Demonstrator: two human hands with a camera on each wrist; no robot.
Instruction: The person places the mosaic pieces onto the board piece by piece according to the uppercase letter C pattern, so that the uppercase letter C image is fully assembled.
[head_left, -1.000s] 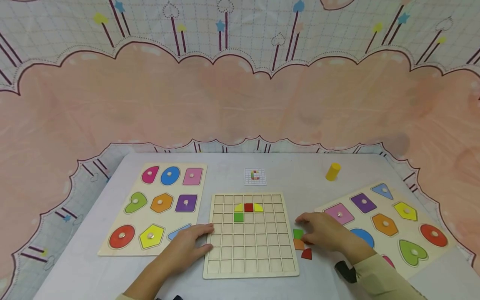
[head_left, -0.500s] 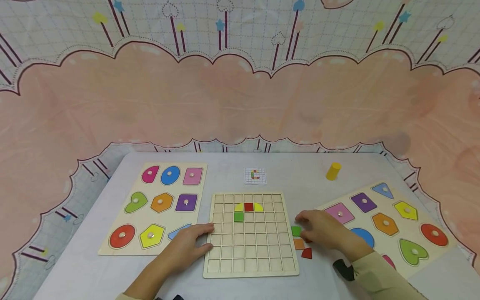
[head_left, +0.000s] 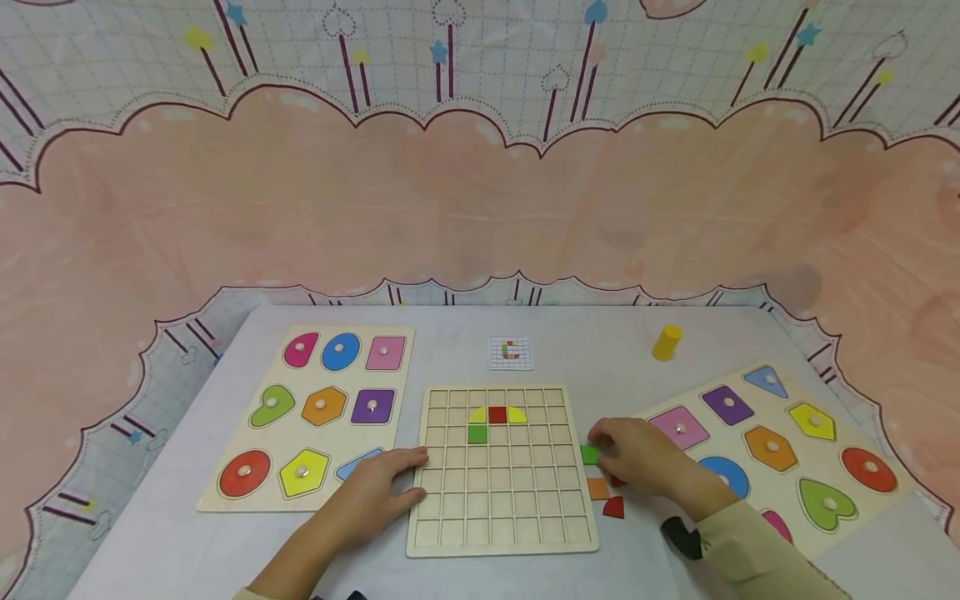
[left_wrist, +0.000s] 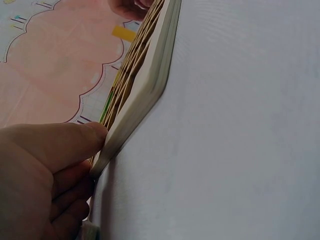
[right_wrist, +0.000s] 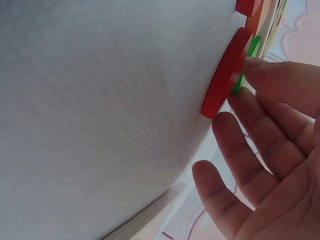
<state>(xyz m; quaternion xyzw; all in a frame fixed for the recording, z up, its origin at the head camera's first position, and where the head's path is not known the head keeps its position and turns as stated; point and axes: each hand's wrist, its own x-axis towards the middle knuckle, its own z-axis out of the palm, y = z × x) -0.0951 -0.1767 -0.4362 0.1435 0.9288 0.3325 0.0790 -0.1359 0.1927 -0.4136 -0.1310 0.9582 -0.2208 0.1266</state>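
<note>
A wooden grid board (head_left: 525, 500) lies in the middle, holding two yellow quarter-circle tiles (head_left: 517, 415), a red square tile (head_left: 497, 415) and a green square tile (head_left: 477, 434). My left hand (head_left: 375, 492) touches the board's left edge with thumb and fingertips. Right of the board, my right hand (head_left: 645, 458) pinches another green square tile (head_left: 590, 455) between thumb and finger, partly covering it. An orange square tile (head_left: 597, 489) and a red quarter-circle tile (head_left: 613, 507) lie just nearer the person. In the right wrist view another red tile (right_wrist: 227, 75) sits by the thumb.
A small card (head_left: 511, 353) with a coloured grid pattern lies behind the board. Shape-puzzle boards flank it, one at left (head_left: 337, 433) and one angled at right (head_left: 810, 450), under the right forearm. A yellow cylinder (head_left: 666, 343) stands at the back right.
My right hand and the green square tile have shifted slightly left and away from the person, apart from the orange tile. My left hand and the grid board stay put.
</note>
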